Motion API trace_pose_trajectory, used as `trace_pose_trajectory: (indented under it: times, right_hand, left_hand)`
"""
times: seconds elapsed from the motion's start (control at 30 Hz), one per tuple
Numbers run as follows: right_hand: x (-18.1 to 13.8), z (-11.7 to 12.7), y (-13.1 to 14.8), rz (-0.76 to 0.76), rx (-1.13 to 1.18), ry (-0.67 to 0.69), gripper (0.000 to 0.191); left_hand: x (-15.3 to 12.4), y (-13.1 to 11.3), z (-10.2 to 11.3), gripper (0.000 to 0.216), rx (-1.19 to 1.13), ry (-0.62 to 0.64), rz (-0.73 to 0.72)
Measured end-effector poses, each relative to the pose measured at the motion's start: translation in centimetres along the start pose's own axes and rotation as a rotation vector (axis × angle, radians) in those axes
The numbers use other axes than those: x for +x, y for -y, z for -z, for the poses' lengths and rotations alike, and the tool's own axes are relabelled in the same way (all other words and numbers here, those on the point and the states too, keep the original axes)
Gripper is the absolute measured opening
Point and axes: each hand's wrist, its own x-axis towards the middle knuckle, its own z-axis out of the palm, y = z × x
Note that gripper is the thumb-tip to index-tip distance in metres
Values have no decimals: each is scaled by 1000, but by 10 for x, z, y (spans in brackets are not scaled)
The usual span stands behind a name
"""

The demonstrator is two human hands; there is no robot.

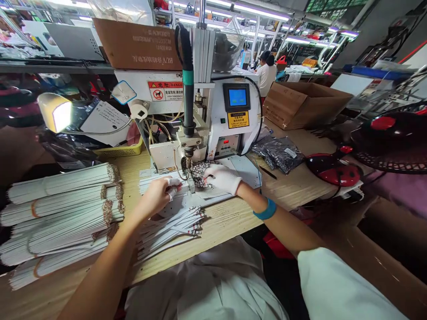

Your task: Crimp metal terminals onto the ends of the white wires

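Note:
My left hand [167,190], with white wraps on some fingertips, is pinched closed just left of the machine's soldering tip [188,156]. What is between its fingers is too small to make out; white flat strips [148,183] lie right behind it. Wearing a white glove, my right hand [222,178] bends its fingers into a heap of small silver-and-dark parts [199,173] beside the tip. Whether it grips one of them is hidden. In front of the machine's base plate, loose white strips with dark and red ends [173,229] lie fanned on the wooden table [227,220].
Banded bundles of white strips [63,222] are stacked at left. A lit lamp [55,113] stands behind them. Right of the white machine [247,106] are plastic bags [280,153], a cardboard box [303,102] and a red fan [333,169]. Another person [267,73] sits farther back.

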Motion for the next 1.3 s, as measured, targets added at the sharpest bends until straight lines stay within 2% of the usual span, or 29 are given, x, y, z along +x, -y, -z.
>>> trace_pose_trajectory:
  times: [0.1, 0.17, 0.27, 0.33, 0.43, 0.5, 0.63, 0.8, 1.0, 1.3]
  right_hand:
    - [-1, 4, 0, 6, -67, 47, 21]
    - [-1, 10, -1, 41, -4, 38, 19]
    - [6, 20, -4, 57, 246, -4, 16]
    - [14, 26, -8, 2, 460, 55, 15]
    - [23, 30, -11, -104, 777, 225, 15]
    - [23, 29, -11, -158, 921, 276, 11]
    - [20, 15, -6, -208, 1124, 241, 17]
    - [23, -6, 3, -215, 1436, 180, 22]
    - [24, -11, 12, -257, 1447, 204, 17]
    - [23, -11, 17, -264, 1441, 264, 19]
  left_hand:
    - [3, -5, 8, 20, -166, 70, 48]
    - [7, -7, 15, 20, -250, 122, 130]
    - [15, -6, 21, 22, -371, 211, 234]
    - [19, -4, 20, 23, -450, 240, 245]
    - [23, -1, 12, 23, -536, 189, 238]
    - [22, 1, 7, 22, -576, 141, 235]
    - [20, 3, 4, 25, -562, 90, 237]
    - [19, -2, 5, 27, -559, 93, 273]
    - [18, -8, 4, 24, -622, 100, 283]
    - [18, -6, 3, 22, -517, 100, 279]
